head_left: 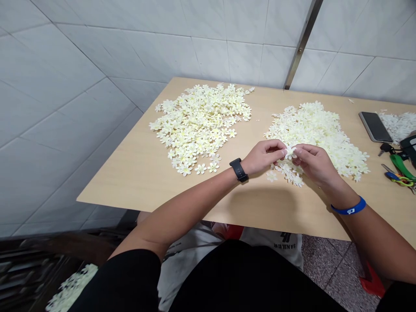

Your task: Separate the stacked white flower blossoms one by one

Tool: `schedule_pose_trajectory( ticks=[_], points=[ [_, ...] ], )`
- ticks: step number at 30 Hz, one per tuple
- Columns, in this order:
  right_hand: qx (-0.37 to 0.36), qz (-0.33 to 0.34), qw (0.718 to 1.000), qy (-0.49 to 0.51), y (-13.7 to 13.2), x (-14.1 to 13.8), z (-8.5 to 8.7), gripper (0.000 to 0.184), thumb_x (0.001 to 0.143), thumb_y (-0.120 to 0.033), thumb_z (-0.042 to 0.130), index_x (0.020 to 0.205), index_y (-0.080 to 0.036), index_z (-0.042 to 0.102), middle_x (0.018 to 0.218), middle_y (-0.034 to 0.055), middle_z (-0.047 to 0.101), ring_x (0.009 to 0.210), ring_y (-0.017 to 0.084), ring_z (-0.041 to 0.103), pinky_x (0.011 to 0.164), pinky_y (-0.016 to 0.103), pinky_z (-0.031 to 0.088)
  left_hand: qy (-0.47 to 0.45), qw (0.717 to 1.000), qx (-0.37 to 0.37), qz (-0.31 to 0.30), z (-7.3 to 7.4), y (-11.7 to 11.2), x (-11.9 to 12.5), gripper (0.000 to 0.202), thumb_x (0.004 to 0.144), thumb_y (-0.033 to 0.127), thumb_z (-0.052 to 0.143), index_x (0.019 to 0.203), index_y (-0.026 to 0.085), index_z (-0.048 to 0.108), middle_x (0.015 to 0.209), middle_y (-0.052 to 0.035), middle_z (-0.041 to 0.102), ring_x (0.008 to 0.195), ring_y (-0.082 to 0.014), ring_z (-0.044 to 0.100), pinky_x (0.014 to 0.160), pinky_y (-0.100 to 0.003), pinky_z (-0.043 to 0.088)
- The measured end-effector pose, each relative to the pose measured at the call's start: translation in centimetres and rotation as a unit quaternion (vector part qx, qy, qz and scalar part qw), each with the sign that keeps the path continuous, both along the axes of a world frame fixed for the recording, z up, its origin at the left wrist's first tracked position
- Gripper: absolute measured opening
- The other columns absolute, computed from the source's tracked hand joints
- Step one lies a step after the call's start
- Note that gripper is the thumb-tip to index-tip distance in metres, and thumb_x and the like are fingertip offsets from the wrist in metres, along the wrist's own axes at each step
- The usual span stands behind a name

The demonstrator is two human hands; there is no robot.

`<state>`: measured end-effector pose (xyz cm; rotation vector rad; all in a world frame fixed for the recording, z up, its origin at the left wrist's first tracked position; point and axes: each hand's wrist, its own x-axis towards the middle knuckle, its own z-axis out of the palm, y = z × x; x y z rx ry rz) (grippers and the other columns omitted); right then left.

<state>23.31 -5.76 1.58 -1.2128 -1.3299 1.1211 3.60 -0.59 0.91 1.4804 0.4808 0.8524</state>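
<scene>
Between my two hands is a small white artificial flower [290,152], raised above the near edge of the right-hand flower pile [320,134]. My left hand [264,156], with a black band on its wrist, pinches the flower's left side. From the other side, the fingers of my right hand [313,162] are closed on the same flower; a blue wristband sits below that hand. A few loose blossoms [271,176] lie just under my hands. To the left spreads another heap of pale yellow-centred flowers [201,121].
A dark phone [375,126] lies on the tan table [130,186] at right, by a heap of small white pieces [398,125]. Keys [385,148] and colourful scissors [399,178] are near the right edge. Tiled walls border the table's back and left. More flowers [73,288] sit low at left.
</scene>
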Motion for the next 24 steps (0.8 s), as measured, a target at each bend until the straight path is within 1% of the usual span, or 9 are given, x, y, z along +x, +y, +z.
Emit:
schedule_pose_trajectory(
  ticks=[3, 5, 7, 9, 13, 18, 24],
  points=[
    [-0.036, 0.018, 0.999, 0.029, -0.1, -0.1, 0.2, 0.029, 0.075, -0.047, 0.086, 0.074, -0.021, 0.074, 0.061, -0.0010, 0.055, 0.059, 0.014, 0.049, 0.054, 0.028, 0.041, 0.005, 0.999, 0.028, 0.014, 0.2, 0.1, -0.2, 0.030, 0.085, 0.043, 0.071, 0.082, 0.015, 0.064, 0.072, 0.0003, 0.058, 0.064, -0.0080, 0.051, 0.061, -0.023, 0.045],
    [-0.039, 0.006, 0.998, 0.045, -0.1, -0.3, 0.4, 0.030, 0.073, -0.047, 0.088, 0.073, -0.021, 0.074, 0.060, -0.0011, 0.054, 0.058, 0.013, 0.048, 0.055, 0.028, 0.041, 0.002, 0.999, 0.040, 0.017, 0.4, 0.1, -0.2, 0.030, 0.086, 0.044, 0.070, 0.081, 0.015, 0.065, 0.072, 0.0003, 0.059, 0.065, -0.0078, 0.049, 0.063, -0.024, 0.043],
    [-0.033, -0.012, 0.998, 0.058, -0.1, -0.4, 0.5, 0.032, 0.071, -0.049, 0.089, 0.072, -0.021, 0.074, 0.058, -0.0015, 0.052, 0.058, 0.013, 0.047, 0.055, 0.028, 0.041, 0.001, 0.999, 0.036, 0.008, 0.4, 0.2, -0.3, 0.033, 0.088, 0.047, 0.067, 0.081, 0.015, 0.065, 0.073, -0.0007, 0.060, 0.065, -0.0080, 0.049, 0.064, -0.025, 0.043],
    [-0.029, -0.021, 0.997, 0.065, 0.0, -0.4, 0.6, 0.033, 0.070, -0.049, 0.089, 0.068, -0.021, 0.072, 0.057, -0.0018, 0.049, 0.057, 0.013, 0.044, 0.055, 0.028, 0.041, 0.008, 0.999, 0.035, 0.003, 0.3, 0.2, -0.2, 0.035, 0.087, 0.049, 0.068, 0.084, 0.014, 0.067, 0.077, -0.0022, 0.064, 0.067, -0.0087, 0.052, 0.066, -0.026, 0.044],
    [-0.028, -0.015, 0.997, 0.073, 0.2, -0.2, 0.6, 0.035, 0.073, -0.048, 0.087, 0.064, -0.021, 0.067, 0.057, -0.0023, 0.047, 0.056, 0.013, 0.043, 0.055, 0.029, 0.040, 0.024, 0.998, 0.044, 0.021, -0.2, 0.3, 0.0, 0.040, 0.081, 0.052, 0.076, 0.091, 0.014, 0.071, 0.085, -0.0050, 0.069, 0.074, -0.0110, 0.058, 0.071, -0.027, 0.048],
    [-0.036, -0.003, 0.997, 0.071, 0.2, -0.2, 0.5, 0.035, 0.074, -0.049, 0.086, 0.067, -0.021, 0.067, 0.058, -0.0021, 0.047, 0.057, 0.013, 0.044, 0.055, 0.029, 0.041, 0.009, 0.999, 0.030, 0.035, -0.6, 0.3, 0.2, 0.046, 0.077, 0.058, 0.079, 0.088, 0.014, 0.073, 0.086, -0.0056, 0.071, 0.076, -0.0118, 0.060, 0.072, -0.028, 0.049],
    [-0.051, 0.004, 0.994, 0.094, 0.0, -0.6, 0.8, 0.036, 0.072, -0.050, 0.088, 0.067, -0.021, 0.067, 0.059, -0.0016, 0.046, 0.058, 0.013, 0.043, 0.055, 0.029, 0.040, 0.003, 0.999, 0.034, 0.035, -0.3, 0.4, 0.1, 0.047, 0.077, 0.060, 0.079, 0.086, 0.014, 0.074, 0.083, -0.0051, 0.071, 0.077, -0.0129, 0.062, 0.074, -0.029, 0.050]
  ],
)
